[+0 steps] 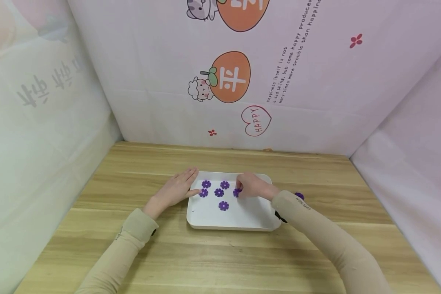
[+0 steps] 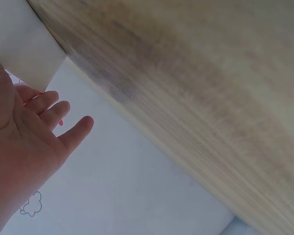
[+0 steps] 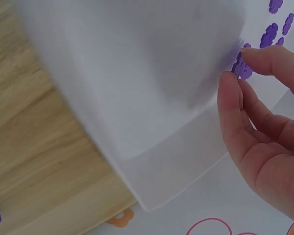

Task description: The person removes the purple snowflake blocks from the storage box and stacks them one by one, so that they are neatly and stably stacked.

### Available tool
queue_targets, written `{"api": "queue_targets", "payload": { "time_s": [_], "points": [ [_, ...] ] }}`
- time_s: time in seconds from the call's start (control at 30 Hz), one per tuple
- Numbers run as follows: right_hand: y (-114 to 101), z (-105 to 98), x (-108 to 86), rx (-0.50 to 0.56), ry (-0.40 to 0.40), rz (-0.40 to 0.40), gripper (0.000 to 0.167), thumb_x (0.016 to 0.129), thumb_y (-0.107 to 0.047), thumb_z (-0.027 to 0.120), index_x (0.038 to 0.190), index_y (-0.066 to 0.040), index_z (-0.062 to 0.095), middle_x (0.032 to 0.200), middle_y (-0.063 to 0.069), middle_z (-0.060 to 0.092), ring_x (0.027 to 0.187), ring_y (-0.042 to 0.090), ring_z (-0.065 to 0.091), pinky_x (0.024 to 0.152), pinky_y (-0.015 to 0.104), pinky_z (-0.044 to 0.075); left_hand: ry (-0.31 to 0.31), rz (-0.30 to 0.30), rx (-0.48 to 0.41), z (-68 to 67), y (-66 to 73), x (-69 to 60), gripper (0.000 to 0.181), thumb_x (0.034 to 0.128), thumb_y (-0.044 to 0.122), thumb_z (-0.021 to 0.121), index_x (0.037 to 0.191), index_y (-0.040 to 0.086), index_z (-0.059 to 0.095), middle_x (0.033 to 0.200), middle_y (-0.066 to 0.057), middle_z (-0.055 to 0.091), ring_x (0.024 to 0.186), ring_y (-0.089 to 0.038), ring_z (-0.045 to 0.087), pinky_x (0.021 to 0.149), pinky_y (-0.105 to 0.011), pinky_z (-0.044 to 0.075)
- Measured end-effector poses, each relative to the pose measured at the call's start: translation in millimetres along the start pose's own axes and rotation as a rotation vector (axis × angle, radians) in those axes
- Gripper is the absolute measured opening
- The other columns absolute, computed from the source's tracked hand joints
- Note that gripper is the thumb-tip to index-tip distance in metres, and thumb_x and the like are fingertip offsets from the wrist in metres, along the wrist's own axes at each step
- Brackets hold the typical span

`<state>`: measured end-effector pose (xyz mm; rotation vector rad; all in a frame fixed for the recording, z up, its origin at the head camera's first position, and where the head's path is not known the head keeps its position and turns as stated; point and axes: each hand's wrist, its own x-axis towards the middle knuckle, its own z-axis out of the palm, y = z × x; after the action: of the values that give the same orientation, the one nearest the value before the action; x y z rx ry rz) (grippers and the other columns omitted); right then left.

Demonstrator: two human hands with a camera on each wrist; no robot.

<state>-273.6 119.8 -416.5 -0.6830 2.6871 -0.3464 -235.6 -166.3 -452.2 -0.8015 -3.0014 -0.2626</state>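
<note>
A white tray [image 1: 239, 218] holds several purple notched discs, among them one [image 1: 223, 206] nearest its front edge. My left hand [image 1: 176, 189] lies over the tray's left edge, fingers extended, the thumb tip at the leftmost discs; in the left wrist view the hand [image 2: 36, 127] holds nothing. Inside the tray at the right, my right hand [image 1: 251, 185] pinches a purple disc [image 1: 237, 192]. From the right wrist, thumb and fingers of that hand [image 3: 269, 112] close on the disc [image 3: 243, 67], with other discs [image 3: 269, 35] beyond.
Right of the tray, partly behind the right sleeve, a purple piece [image 1: 299, 196] lies on the wooden table [image 1: 213, 261]. Printed white sheets [image 1: 150, 81] stand behind the table and along both sides.
</note>
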Motion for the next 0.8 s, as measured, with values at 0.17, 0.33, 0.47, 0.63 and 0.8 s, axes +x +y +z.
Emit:
{"api": "queue_targets", "payload": {
  "time_s": [0.17, 0.33, 0.47, 0.63, 0.8],
  "points": [
    [6.3, -5.5, -3.4, -0.019, 0.002, -0.005, 0.018, 0.084, -0.009, 0.077, 0.099, -0.004, 0.067, 0.095, 0.007, 0.068, 0.084, 0.017, 0.059, 0.081, 0.033, 0.056, 0.005, 0.004, 0.004, -0.4, 0.6, 0.0, 0.079, 0.1000, 0.053, 0.049, 0.154, -0.001, 0.027, 0.162, -0.018, 0.029, 0.150, -0.035, 0.031, 0.120, -0.056, 0.033],
    [8.1, -12.8, -8.5, -0.047, 0.028, -0.011, 0.016, 0.083, -0.009, 0.077, 0.096, -0.003, 0.068, 0.091, 0.008, 0.068, 0.081, 0.017, 0.058, 0.078, 0.032, 0.055, 0.009, 0.006, 0.006, -0.4, 0.3, 0.0, 0.078, 0.1002, 0.052, 0.049, 0.154, -0.001, 0.028, 0.161, -0.018, 0.030, 0.149, -0.035, 0.032, 0.119, -0.057, 0.033],
    [13.2, -15.3, -12.5, -0.031, 0.041, -0.009, 0.016, 0.083, -0.008, 0.077, 0.095, -0.003, 0.068, 0.090, 0.007, 0.067, 0.080, 0.017, 0.057, 0.075, 0.029, 0.054, 0.001, 0.001, 0.000, -0.6, 0.3, 0.1, 0.079, 0.1004, 0.052, 0.048, 0.155, -0.001, 0.027, 0.162, -0.018, 0.029, 0.150, -0.035, 0.031, 0.120, -0.056, 0.032],
    [23.3, -19.8, -19.4, 0.010, 0.059, -0.015, 0.017, 0.083, -0.007, 0.077, 0.096, -0.002, 0.067, 0.090, 0.008, 0.066, 0.080, 0.017, 0.057, 0.073, 0.028, 0.053, 0.007, 0.002, -0.002, -0.9, 0.4, -0.8, 0.078, 0.1004, 0.051, 0.049, 0.154, -0.002, 0.028, 0.161, -0.019, 0.030, 0.149, -0.036, 0.032, 0.120, -0.057, 0.032],
    [35.4, -25.9, -28.3, 0.034, 0.092, -0.028, 0.017, 0.083, -0.008, 0.077, 0.095, 0.000, 0.067, 0.090, 0.009, 0.067, 0.079, 0.017, 0.055, 0.071, 0.027, 0.051, 0.004, 0.002, -0.002, -0.9, 0.3, -1.5, 0.079, 0.1003, 0.053, 0.048, 0.154, -0.001, 0.027, 0.162, -0.018, 0.029, 0.150, -0.036, 0.031, 0.120, -0.057, 0.032]
  ]
}}
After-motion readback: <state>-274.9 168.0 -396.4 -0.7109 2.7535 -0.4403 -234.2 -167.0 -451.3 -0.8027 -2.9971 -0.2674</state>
